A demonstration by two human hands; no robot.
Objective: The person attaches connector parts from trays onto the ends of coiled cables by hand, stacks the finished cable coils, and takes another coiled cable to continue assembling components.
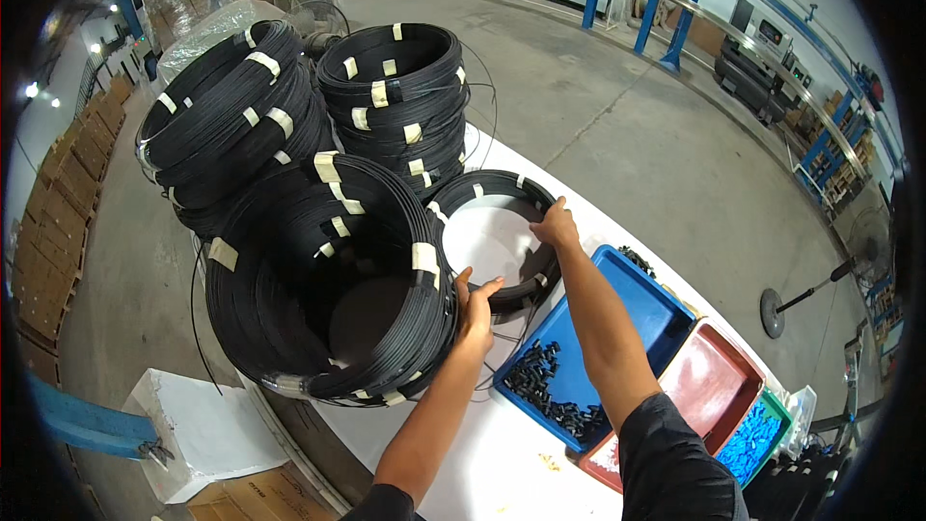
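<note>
A low coil of black cable (498,179), bound with pale tape, lies on the white table. My right hand (557,225) is closed over its right rim, with part of the fingers hidden. At the near-left rim is my left hand (475,315), its thumb and a finger spread apart; the other fingers are partly hidden. Just left of that hand stands a large, deep stack of cable coils (333,371), taped in several places. Behind it rise two more stacks, a far-left stack (227,101) and a middle stack (391,96).
Right of my hands, a blue tray (617,304) holds small black parts (545,391). Beside it are a red tray (748,396) and a green tray (786,417) with small blue parts. A white block (207,429) and a blue beam (87,420) stand at left; a fan (772,314) stands at right.
</note>
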